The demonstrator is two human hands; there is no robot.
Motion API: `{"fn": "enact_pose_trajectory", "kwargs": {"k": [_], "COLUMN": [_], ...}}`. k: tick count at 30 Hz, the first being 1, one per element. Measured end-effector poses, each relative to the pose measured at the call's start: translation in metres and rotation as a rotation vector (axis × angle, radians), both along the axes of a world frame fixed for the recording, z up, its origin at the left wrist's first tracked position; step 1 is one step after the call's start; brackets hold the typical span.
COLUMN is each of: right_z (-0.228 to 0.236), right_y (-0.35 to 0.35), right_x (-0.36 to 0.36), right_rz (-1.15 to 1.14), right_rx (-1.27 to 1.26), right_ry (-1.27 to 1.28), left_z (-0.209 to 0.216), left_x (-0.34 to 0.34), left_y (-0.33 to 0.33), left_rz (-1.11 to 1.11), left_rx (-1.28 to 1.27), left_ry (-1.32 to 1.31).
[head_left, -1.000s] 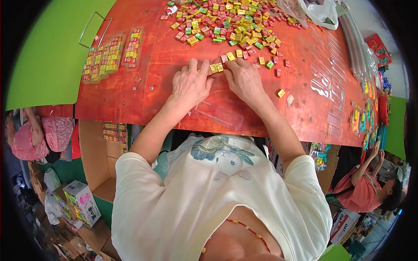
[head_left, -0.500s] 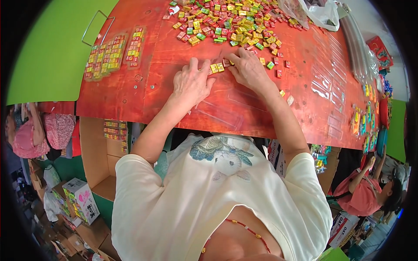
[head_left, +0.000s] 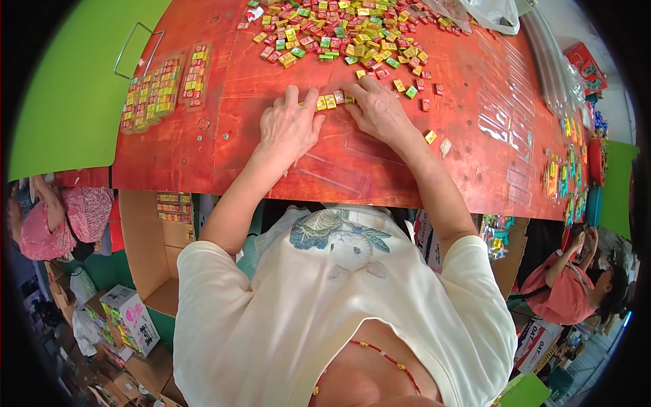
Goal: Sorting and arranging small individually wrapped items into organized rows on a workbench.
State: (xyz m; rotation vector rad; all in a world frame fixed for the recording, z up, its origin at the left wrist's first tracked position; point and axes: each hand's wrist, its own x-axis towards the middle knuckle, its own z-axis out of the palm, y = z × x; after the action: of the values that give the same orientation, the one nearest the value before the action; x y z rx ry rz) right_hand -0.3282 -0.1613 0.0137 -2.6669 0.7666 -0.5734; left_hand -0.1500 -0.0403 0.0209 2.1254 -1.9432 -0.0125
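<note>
A short row of small box-shaped wrapped pieces (head_left: 330, 102), yellow and reddish, lies between my hands on the red tabletop (head_left: 237, 169). At the row's left end, my left hand (head_left: 291, 125) presses with curled fingers. My right hand (head_left: 381, 108) closes on the other end, its fingertips hiding part of the last piece. Beyond them spreads a large pile of the same red, yellow and green pieces (head_left: 359, 34). Several strays lie by my right hand, with one yellow piece (head_left: 430, 137) near that wrist. Clear plastic trays (head_left: 332, 173) lie flat close to the table's front edge.
Filled trays (head_left: 161, 91) stand at the left beside a green board (head_left: 74, 95) with a metal handle. More clear trays (head_left: 508, 122) and a stack of clear plastic (head_left: 553, 68) are at right. An open cardboard box (head_left: 149, 237) sits below the table. A person (head_left: 566, 288) is at far right.
The view has shifted slightly, so the table appears further left and higher. My right fingers have drawn closer to the row, and its pieces sit tighter together between my hands.
</note>
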Motion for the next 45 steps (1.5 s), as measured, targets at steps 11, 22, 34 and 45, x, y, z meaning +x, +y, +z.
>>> {"fn": "enact_pose_trajectory", "kwargs": {"k": [11, 22, 34, 45], "right_z": [0.008, 0.031, 0.011, 0.000], "right_y": [-0.001, 0.084, 0.096, 0.088], "right_x": [0.001, -0.097, -0.121, -0.101], "right_rz": [0.019, -0.287, -0.414, -0.357], "right_rx": [-0.215, -0.053, 0.051, -0.133], "right_ry": [0.125, 0.127, -0.051, 0.019], "left_z": [-0.003, -0.006, -0.001, -0.018], "left_x": [0.004, -0.059, -0.042, -0.055], "left_y": [-0.006, -0.001, 0.001, -0.001], "left_rz": [-0.127, -0.554, -0.454, -0.503], "left_rx": [-0.128, -0.189, -0.110, 0.060], "left_ry": [-0.027, -0.006, 0.245, 0.021]}}
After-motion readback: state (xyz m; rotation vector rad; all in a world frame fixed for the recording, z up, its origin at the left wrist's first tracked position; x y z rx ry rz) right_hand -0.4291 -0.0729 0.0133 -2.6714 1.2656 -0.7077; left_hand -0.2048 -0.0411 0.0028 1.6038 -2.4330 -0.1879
